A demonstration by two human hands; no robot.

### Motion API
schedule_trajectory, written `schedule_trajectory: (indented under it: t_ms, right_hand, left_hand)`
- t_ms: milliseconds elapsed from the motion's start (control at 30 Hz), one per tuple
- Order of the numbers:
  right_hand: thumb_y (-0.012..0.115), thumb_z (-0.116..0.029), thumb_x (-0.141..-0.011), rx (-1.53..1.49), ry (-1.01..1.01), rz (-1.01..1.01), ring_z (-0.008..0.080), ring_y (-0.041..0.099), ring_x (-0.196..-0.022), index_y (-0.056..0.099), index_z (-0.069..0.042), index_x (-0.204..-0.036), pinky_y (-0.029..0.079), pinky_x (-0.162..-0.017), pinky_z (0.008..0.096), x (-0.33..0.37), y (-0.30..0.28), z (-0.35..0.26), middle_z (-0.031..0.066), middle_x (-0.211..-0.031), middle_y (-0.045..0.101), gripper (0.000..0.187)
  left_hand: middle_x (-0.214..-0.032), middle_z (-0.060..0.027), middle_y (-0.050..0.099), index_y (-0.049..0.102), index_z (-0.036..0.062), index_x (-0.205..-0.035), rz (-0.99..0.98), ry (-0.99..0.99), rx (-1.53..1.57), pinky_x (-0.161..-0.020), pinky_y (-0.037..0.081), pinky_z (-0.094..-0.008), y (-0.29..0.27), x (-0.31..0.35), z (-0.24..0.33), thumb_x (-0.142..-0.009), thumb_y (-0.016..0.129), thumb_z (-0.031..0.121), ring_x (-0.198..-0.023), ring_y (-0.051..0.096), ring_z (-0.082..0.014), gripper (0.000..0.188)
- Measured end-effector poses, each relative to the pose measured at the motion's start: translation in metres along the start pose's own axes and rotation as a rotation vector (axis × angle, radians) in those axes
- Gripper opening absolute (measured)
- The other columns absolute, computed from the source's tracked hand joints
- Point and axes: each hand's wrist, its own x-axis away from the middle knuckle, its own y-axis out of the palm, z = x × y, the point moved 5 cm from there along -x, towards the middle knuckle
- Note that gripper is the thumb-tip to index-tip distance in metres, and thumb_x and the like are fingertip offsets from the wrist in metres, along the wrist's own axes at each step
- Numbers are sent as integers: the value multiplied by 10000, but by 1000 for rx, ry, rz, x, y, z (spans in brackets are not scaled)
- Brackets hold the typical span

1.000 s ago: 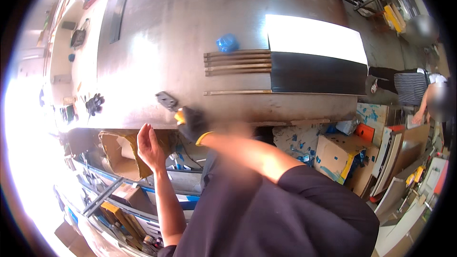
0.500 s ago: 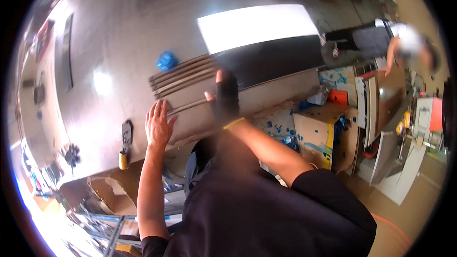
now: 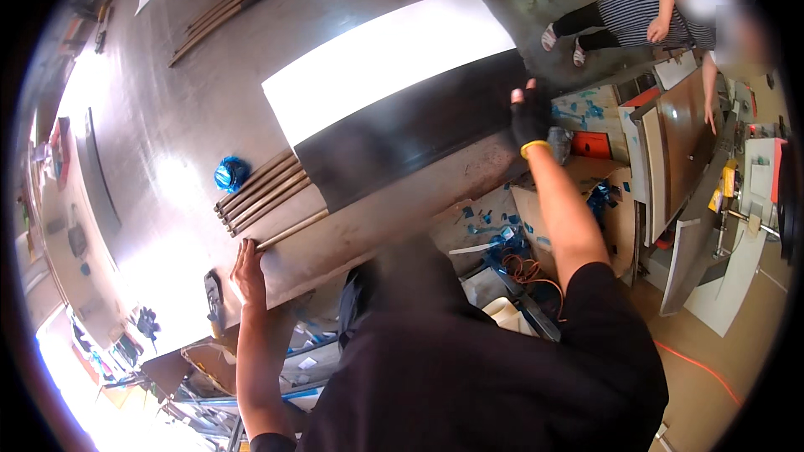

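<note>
- The bare left hand (image 3: pixel 248 272) lies flat, fingers open, on the smooth grey table (image 3: pixel 368 230), touching the end of a thin wooden strip (image 3: pixel 291 229).
- The right hand (image 3: pixel 529 113), in a black fingerless glove, grips the far end of the long dark panel (image 3: pixel 410 130).
- Beyond the panel lies a white board (image 3: pixel 385 63).

Long dark panel (image 3: pixel 410 130) flat on workbench (image 3: pixel 167 151)

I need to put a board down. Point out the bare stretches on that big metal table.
Bare: the wide stretch of table left of the white panel, up to the long strips, and the front edge band between left hand and gloved right hand. Crowded: the wooden slats by the blue bundle, and the dark panel.
</note>
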Motion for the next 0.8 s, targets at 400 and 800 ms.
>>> schedule_trajectory:
  t_ms: [400,800]
  right_hand:
    - [775,-243,-804,-612,-501,-16,484,481,-1350,571,-14,-1336,402,-1144,563,213,-34,-291,268,-1405,547,615]
    - [742,-156,-889,-765,-707,-171,425,540,-1349,603,-69,-1441,444,-1129,525,256,-43,-225,209,-1415,599,576]
  left_hand:
    - [-1265,-165,753,733,59,-1203,-68,69,-103,-989,599,-417,-6,-16,41,-887,805,171,-1151,741,-319,343]
    - [-954,-22,682,745,167,-1139,50,216,-15,-783,555,-430,9,-27,143,-811,835,237,-917,666,-266,347]
